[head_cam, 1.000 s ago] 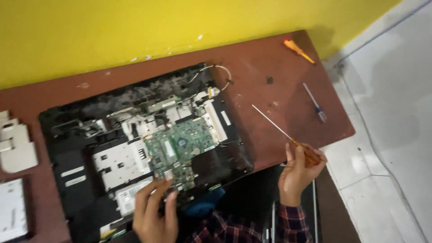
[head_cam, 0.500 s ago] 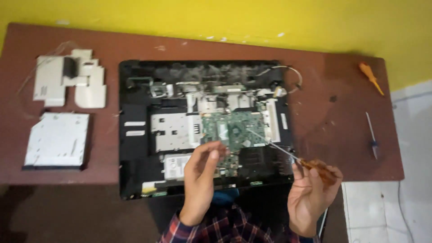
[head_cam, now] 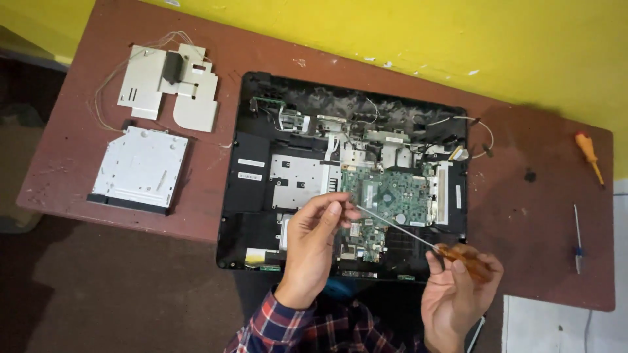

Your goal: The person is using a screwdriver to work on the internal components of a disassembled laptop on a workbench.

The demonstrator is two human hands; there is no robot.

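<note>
Fingers of the right hand [head_cam: 458,291] wrap the screwdriver [head_cam: 418,238] handle; the left hand [head_cam: 317,229] pinches its tip above the circuit board [head_cam: 392,193].

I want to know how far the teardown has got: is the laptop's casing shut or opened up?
Opened up. The laptop lies flat with its cover off, the green circuit board and loose wires bare.
</note>
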